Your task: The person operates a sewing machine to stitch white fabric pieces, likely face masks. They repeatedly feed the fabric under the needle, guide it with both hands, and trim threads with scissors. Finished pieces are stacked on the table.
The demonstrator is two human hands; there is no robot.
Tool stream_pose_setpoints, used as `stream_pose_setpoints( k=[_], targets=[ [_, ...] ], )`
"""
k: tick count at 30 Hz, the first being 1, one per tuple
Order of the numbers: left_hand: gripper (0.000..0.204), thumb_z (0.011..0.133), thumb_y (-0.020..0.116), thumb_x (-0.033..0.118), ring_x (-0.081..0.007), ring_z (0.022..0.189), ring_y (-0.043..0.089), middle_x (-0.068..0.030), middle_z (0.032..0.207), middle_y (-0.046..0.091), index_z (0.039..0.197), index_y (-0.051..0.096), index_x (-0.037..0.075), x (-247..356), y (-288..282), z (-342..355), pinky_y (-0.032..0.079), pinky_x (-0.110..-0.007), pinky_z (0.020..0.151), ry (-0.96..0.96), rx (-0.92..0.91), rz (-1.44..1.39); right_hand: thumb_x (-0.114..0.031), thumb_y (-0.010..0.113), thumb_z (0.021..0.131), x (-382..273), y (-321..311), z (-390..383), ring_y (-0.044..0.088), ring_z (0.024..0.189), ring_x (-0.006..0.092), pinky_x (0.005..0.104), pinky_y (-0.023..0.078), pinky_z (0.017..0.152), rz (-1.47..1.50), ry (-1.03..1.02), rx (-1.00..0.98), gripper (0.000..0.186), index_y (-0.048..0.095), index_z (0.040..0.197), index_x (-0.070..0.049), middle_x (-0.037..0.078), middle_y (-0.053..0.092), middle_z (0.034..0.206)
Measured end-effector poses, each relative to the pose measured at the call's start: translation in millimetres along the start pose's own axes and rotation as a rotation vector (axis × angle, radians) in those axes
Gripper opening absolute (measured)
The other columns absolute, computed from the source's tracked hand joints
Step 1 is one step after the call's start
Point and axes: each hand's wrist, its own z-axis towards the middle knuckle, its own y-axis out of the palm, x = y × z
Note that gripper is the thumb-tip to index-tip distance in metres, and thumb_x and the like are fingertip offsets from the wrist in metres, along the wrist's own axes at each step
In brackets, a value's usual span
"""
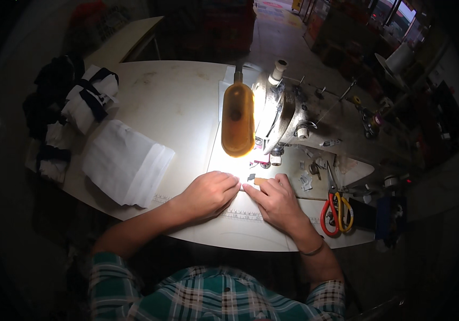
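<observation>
Under the glare of an amber-housed lamp (238,119), a white fabric piece (243,195) lies at the front of the sewing machine (315,123). My left hand (210,195) has its fingers curled and pinched on the fabric's left side. Just right of it, my right hand (277,206) grips the same piece, thumb close to the left fingertips. A small dark part and a tan block (259,181) are at the right fingers, partly hidden. Scissors (336,211) with red and yellow handles lie to the right.
A folded white cloth (125,160) lies on the white tabletop (160,96) at left, beside several dark-and-white bundles (87,107). A printed ruler strip runs along the front. Small scraps (307,179) sit on the machine bed. A second table (127,37) stands behind.
</observation>
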Motion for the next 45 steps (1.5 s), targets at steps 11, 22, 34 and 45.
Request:
stream_pose_setpoints(
  k=[11, 22, 34, 45],
  targets=[
    [0.023, 0.089, 0.072, 0.006, -0.0324, 0.1, 0.07, -0.0149, 0.109, 0.072, 0.11, 0.071, -0.004, -8.8, 6.6, 5.9, 0.057, -0.043, 0.087, -0.074, -0.002, 0.03, -0.001, 0.058, 0.09, 12.2, 6.5, 8.0, 0.054, 0.076, 0.0242, 0.0379, 0.043, 0.085, -0.071, -0.023, -0.04, 0.036, 0.075, 0.122, -0.006, 0.006, 0.053, 0.079],
    [0.019, 0.094, 0.07, 0.009, -0.034, 0.097, 0.07, -0.0161, 0.108, 0.072, 0.107, 0.072, -0.005, -18.7, 14.7, 14.7, 0.057, -0.043, 0.086, -0.134, 0.036, 0.05, -0.009, 0.066, 0.092, 20.4, 11.5, 14.4, 0.058, 0.084, 0.0248, 0.0407, 0.045, 0.09, -0.171, 0.015, -0.089, 0.036, 0.073, 0.128, -0.011, 0.005, 0.057, 0.085],
    [0.027, 0.095, 0.068, 0.011, -0.0341, 0.106, 0.068, -0.0162, 0.121, 0.069, 0.116, 0.068, -0.006, -29.7, 19.8, 21.6, 0.057, -0.043, 0.088, -0.201, -0.004, 0.09, -0.006, 0.062, 0.091, 22.2, 19.9, 13.4, 0.058, 0.088, 0.026, 0.0396, 0.045, 0.089, -0.127, 0.044, -0.078, 0.042, 0.07, 0.132, -0.007, 0.007, 0.059, 0.089],
    [0.043, 0.083, 0.067, 0.002, -0.0308, 0.117, 0.064, -0.0141, 0.127, 0.066, 0.125, 0.066, -0.005, -44.1, 27.9, 25.4, 0.054, -0.043, 0.096, -0.263, -0.113, 0.165, -0.004, 0.063, 0.09, 20.9, 18.7, 12.2, 0.056, 0.087, 0.027, 0.0395, 0.045, 0.086, -0.095, 0.05, -0.037, 0.039, 0.071, 0.129, -0.007, 0.008, 0.057, 0.087]
  ],
)
